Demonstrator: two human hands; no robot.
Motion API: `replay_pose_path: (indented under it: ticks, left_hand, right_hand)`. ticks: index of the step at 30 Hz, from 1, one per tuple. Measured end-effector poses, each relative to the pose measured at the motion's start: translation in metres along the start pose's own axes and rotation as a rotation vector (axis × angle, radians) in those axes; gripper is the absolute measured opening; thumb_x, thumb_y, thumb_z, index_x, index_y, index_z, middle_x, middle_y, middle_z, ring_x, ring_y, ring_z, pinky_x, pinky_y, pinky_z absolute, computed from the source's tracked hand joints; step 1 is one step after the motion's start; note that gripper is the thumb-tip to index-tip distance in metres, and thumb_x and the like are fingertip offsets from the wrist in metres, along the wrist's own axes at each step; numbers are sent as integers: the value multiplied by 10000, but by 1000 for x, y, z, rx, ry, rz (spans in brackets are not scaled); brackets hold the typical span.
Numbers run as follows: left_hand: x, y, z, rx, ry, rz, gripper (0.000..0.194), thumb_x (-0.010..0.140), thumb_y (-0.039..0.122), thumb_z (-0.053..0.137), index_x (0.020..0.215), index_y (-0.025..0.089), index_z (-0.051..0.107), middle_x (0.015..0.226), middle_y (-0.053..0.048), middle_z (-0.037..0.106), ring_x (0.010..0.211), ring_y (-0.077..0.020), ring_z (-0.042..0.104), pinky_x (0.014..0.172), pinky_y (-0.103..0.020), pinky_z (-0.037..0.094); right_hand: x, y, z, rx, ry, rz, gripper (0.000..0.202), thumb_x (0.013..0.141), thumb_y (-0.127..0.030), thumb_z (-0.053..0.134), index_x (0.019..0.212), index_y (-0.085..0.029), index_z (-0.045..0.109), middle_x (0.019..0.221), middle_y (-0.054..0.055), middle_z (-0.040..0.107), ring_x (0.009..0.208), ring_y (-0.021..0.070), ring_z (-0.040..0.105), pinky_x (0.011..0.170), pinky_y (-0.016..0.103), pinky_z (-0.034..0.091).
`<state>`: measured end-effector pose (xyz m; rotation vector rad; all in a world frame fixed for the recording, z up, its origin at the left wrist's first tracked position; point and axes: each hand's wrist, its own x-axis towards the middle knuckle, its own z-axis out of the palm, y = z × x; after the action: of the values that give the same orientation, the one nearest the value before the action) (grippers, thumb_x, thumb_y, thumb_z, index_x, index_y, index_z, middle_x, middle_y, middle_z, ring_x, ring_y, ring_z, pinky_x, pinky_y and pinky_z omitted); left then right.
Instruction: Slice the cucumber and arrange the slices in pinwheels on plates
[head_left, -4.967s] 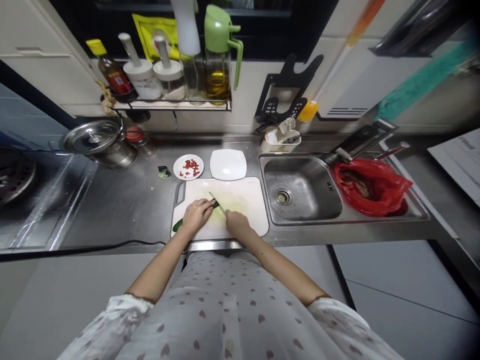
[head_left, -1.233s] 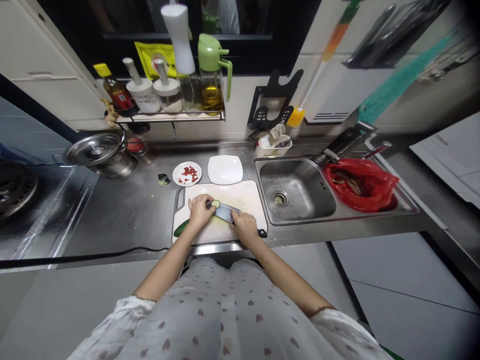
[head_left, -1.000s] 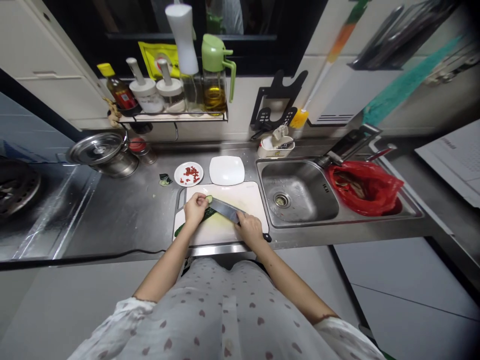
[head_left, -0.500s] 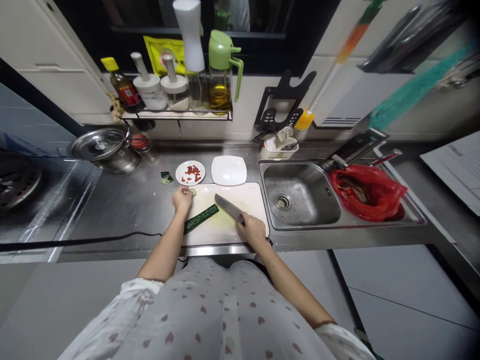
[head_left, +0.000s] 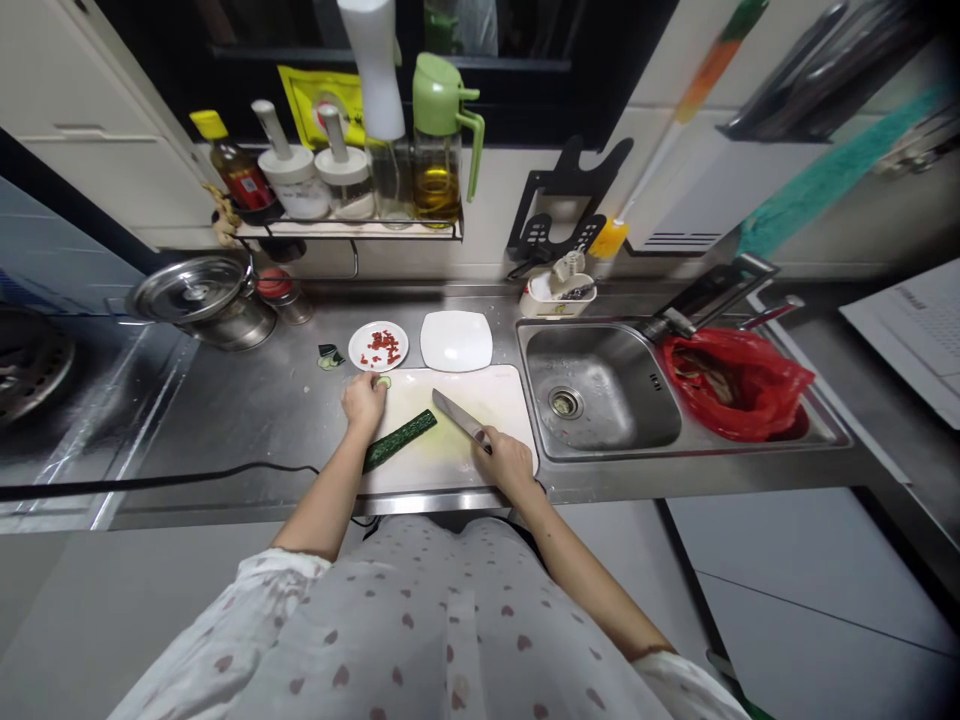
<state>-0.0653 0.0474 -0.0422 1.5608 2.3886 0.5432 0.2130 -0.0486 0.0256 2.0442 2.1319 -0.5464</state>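
Observation:
My right hand [head_left: 504,460] is wrapped round the handle of a kitchen knife [head_left: 459,414], its blade pointing up and left over the white cutting board [head_left: 495,400]. A length of dark green cucumber [head_left: 401,439] lies slanted on the board. My left hand [head_left: 364,402] is at the board's upper left corner, its fingers bent at a thin cucumber slice [head_left: 384,382]; whether they grip it is too small to tell. Behind the board are a round plate with red chopped pieces [head_left: 384,347] and a square white plate [head_left: 456,340]. Small cucumber scraps [head_left: 328,357] lie on the counter.
A steel sink [head_left: 600,385] is right of the board, with a red plastic bag [head_left: 739,390] beyond it. At the left stand a lidded pot [head_left: 206,300] and a jar [head_left: 289,298]. A rack [head_left: 352,232] of bottles hangs above the counter; a black cable [head_left: 172,482] crosses it.
The view has shifted very slightly. My left fingers have moved a little at the slice, while the knife and the cucumber lie nearly as before.

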Motion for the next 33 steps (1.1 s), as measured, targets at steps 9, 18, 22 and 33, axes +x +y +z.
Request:
replay_pose_path:
  ticks: [9,18,22,33]
  left_hand:
    - [-6,-1,1,42,-24,122,267,857,308,548,1025,212,732,1084,-102,688,1013,-272,592,886,-377,434]
    - [-39,3,-14,-146,-41,209,270,865,369,559,1025,223,719,1084,-69,686,977,-241,606,885,-363,461]
    - [-68,7,-17,-206,-109,393,265,896,378,537,1006,224,722,1052,-62,688,989,-220,606,918,-348,462]
    - [-88,21,-8,-84,-215,583,310,953,350,482,1166,285,699,1060,-58,680,995,-191,603,898,-312,470]
  right_hand:
    - [3,-1,0,-8,-20,-21,333,976,-395,370,1186,-246,582,974,83,724,901,214,668,721,277,377]
    - [7,-6,-3,-22,-86,-44,365,997,-340,296,1207,-232,575,1005,101,715,934,218,659,747,283,380]
    - [9,-13,-7,4,-131,-49,350,998,-311,285,1191,-210,559,1012,102,707,930,216,653,740,278,383]
    - [4,-35,-20,14,-187,-186,282,1011,-282,293,1161,-181,509,1033,123,690,956,226,648,757,286,401]
